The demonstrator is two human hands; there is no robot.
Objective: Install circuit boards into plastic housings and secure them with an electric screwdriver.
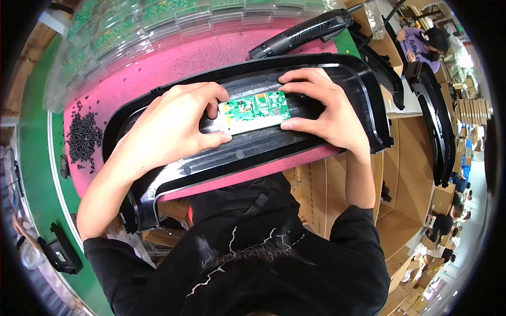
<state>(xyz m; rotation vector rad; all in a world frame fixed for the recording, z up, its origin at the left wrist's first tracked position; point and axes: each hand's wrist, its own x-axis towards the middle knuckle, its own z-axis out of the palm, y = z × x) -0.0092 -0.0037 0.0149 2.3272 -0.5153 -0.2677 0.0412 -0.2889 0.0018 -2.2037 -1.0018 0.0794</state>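
Evidently my left hand [176, 118] and right hand [334, 108] each pinch one end of the green rectangular circuit board [255, 111], above the middle of the long glossy black plastic shell [240, 166]; I can't tell whether they touch. If my left grip slipped, that end could drop and skew; too hard a squeeze from the right could bow it. Leftmost, the heap of tiny black screw-like pieces [84, 138] on the pink-covered worktop [126, 68] could stray under the shell. Clear plastic trays [168, 20] of boards crowd the far edge; the black ribbed handheld tool [303, 36] hems in the shell's far right.
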